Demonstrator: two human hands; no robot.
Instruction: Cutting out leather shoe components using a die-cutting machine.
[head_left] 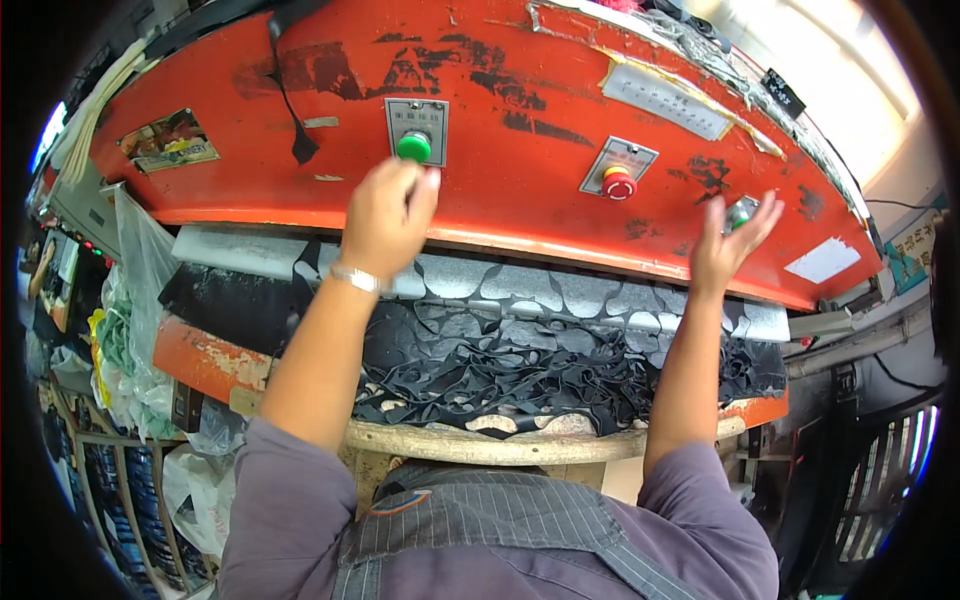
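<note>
A large red machine [500, 195] stretches ahead of both my hands; I judge the step in hand to be operating it two-handed. Its paint is worn and marked with black scuffs.

Below my hands, between my forearms, lies a mass of black sheet material [500, 375], slashed into thin, tangled strips and loops. Just beyond the tangle, under the machine's lower edge, a silver-grey plate [230, 250] shows rounded shapes outlined by narrow black webs. Nearer my body, below both hands, runs a pale, worn wooden rail [560, 447].

My left hand [390, 215] is folded into a loose, blurred fist — its fingertips are hidden, so I cannot tell whether they meet. My right hand [730, 245] has its fingers spread apart, gripping nothing that shows.

Smallest are the push-buttons. A domed green button [414, 147] sits just above my left hand; a second green button [740, 214] shows between my right thumb and fingers. Whether either is touched, I cannot tell. A red button [618, 184] stands between my hands, closer to the right.

The next move seems to call for straight, matched pressure on both green ones — avoiding the red, with wrists clear of the gap below.
</note>
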